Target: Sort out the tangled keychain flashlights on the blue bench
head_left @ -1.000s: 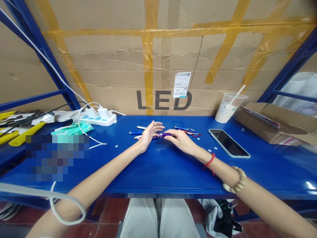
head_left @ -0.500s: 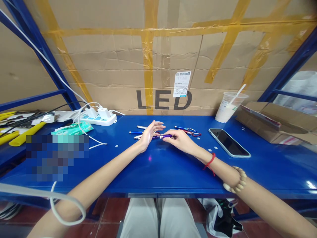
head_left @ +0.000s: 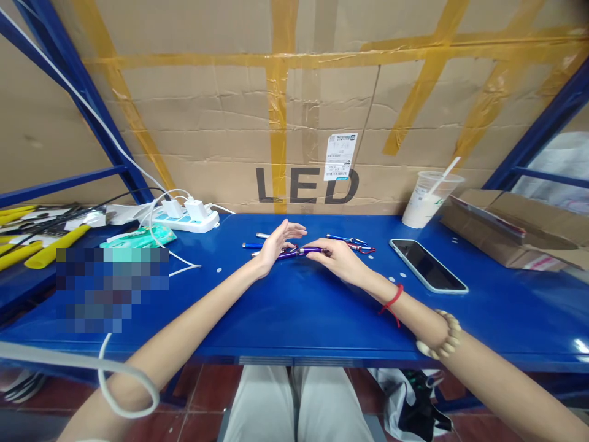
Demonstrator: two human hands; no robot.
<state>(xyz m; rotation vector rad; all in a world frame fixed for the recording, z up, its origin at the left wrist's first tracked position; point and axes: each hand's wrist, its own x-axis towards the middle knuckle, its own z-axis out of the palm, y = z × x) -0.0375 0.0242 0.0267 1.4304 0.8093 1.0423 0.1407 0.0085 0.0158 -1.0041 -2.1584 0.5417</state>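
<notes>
A slim purple laser pen (head_left: 310,250) lies between the thumb and fingers of my right hand (head_left: 339,261), its left end pointing toward my other palm. My left hand (head_left: 274,247) rests edge-down on the blue table, open, with fingers stretched to the right like a screen. Behind and beneath that hand are several similar pens, among them a blue one (head_left: 251,245) and a silver one (head_left: 262,236), all partly hidden. Past my right hand, another blue pen (head_left: 343,238) and a red pen with a cord loop (head_left: 367,248) lie on the table.
On the right are a phone (head_left: 427,265), a plastic cup with a straw (head_left: 427,199) and an open cardboard box (head_left: 515,236). To the left stand a power strip (head_left: 202,222), a green packet (head_left: 151,236) and yellow-handled tools (head_left: 59,247). A white cable (head_left: 103,368) crosses my left forearm.
The pink light spot on the table in front of my hands is gone. My right fingers have loosened and straightened slightly along the purple laser pen; my left hand has barely moved.
</notes>
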